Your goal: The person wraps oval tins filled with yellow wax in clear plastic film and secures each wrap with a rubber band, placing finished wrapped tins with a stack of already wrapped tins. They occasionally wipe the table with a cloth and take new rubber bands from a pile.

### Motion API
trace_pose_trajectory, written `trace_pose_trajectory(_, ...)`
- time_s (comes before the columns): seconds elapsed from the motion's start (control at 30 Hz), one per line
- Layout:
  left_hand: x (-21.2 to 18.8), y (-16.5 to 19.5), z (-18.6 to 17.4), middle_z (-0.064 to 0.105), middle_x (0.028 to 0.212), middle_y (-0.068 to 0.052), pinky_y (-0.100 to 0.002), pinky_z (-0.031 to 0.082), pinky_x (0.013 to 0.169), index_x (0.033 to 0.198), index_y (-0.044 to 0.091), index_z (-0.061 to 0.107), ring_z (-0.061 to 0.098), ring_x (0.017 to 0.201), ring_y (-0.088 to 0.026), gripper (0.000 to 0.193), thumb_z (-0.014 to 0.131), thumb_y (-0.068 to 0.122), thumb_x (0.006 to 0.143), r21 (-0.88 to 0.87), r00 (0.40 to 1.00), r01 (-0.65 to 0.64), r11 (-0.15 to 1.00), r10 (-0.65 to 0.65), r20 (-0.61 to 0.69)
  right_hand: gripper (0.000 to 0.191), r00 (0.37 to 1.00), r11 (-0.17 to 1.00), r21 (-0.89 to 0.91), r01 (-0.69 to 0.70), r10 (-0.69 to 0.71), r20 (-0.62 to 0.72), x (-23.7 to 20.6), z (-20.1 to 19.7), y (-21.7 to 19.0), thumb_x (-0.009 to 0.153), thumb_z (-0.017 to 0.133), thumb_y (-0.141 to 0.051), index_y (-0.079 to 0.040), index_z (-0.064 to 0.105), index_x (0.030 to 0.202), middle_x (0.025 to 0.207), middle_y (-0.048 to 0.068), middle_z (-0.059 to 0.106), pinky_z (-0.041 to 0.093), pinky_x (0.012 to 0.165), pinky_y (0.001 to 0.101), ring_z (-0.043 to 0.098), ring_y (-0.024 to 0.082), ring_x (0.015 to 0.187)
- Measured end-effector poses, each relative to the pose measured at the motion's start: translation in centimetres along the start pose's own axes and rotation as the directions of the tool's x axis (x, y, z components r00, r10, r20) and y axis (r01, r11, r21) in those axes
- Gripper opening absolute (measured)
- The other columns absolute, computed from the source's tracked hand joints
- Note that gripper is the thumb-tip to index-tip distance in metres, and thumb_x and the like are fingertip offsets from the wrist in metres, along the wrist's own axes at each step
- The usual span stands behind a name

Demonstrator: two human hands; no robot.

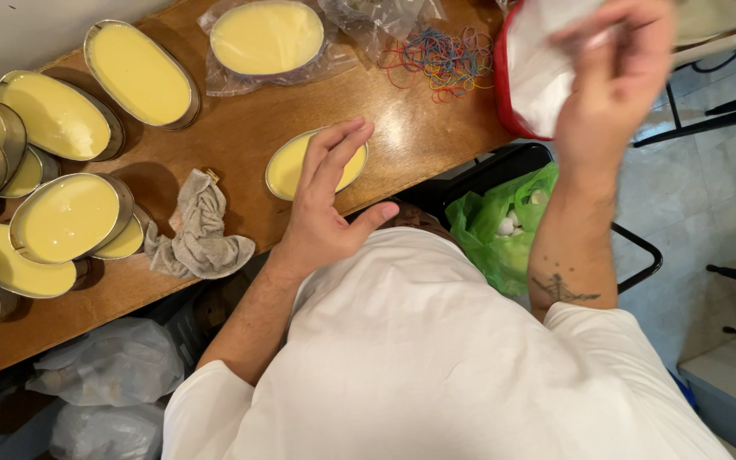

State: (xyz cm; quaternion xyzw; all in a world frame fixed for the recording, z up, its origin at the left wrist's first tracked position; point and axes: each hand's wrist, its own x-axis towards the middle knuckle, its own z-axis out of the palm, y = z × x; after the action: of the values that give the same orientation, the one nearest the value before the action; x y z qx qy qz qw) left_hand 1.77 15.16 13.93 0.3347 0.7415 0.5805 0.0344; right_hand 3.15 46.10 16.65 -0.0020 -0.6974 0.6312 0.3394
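Your left hand point(327, 192) lies flat over an oval metal tin of yellow custard point(300, 166) near the front edge of the wooden worktop point(402, 128). The grip is spread: fingers straight and fanned across the right half of the tin, thumb stuck out toward your body, nothing pinched. The tin sits directly under your fingers and palm, with its left part showing bare beside your hand.

Your right hand point(615, 77) is raised at the right end of the worktop, blurred, with its fingers curled down onto a white plastic bag point(538, 72) that lies in a red container point(502, 85). You seem to be pinching the bag, though the blur keeps the grip from being certain.

A crumpled grey cloth point(200, 230) lies just left of your left hand. Behind the tin, another filled tin sits inside a clear bag point(267, 38), and a heap of coloured rubber bands point(440, 60) lies beside it. More filled tins point(66, 217) crowd the left end, some stacked. A green bag point(504, 226) hangs below the worktop edge.
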Motion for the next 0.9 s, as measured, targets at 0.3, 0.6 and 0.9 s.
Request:
trace_pose_trajectory(0.3,1.3,3.6,-0.3,0.068,0.123,-0.012,-0.039,0.053,0.104,0.157,0.007,0.043,0.068,0.112,-0.025,0.084,0.085,0.007,0.084,0.005,0.969,0.053,0.999,-0.053,0.241,0.02,0.615,0.971,-0.101,-0.217,0.216,0.758,-4.5,5.9,-5.3,0.093,0.08,-0.006,-0.008,0.067,0.107,0.102,0.005,0.071,0.055,0.07,0.0279,0.068,0.014,0.083)
trace_pose_trajectory(0.6,-2.3,0.9,-3.1,0.062,0.106,-0.007,-0.03,0.06,0.087,0.142,0.003,0.049,0.068,0.093,-0.015,0.032,0.061,-0.006,0.113,-0.604,0.951,0.07,0.794,-0.237,-0.201,0.077,0.306,0.833,-0.189,-0.519,0.388,0.869,-2.7,5.0,-1.1,0.088,0.082,-0.002,-0.009,0.048,0.157,0.095,0.008,0.07,0.055,0.08,0.0292,0.067,0.014,0.09)
trace_pose_trajectory(0.9,-4.9,-3.1,-5.8,0.057,0.119,-0.009,-0.033,0.062,0.071,0.125,0.005,0.046,0.067,0.086,-0.016,0.023,0.058,-0.008,0.111,-0.563,0.834,0.03,0.826,-0.331,-0.442,0.025,0.666,0.65,0.316,-0.692,0.403,0.628,-3.3,6.6,4.6,0.101,0.067,0.007,-0.01,0.055,0.115,0.104,0.013,0.069,0.059,0.068,0.0297,0.073,0.019,0.087)
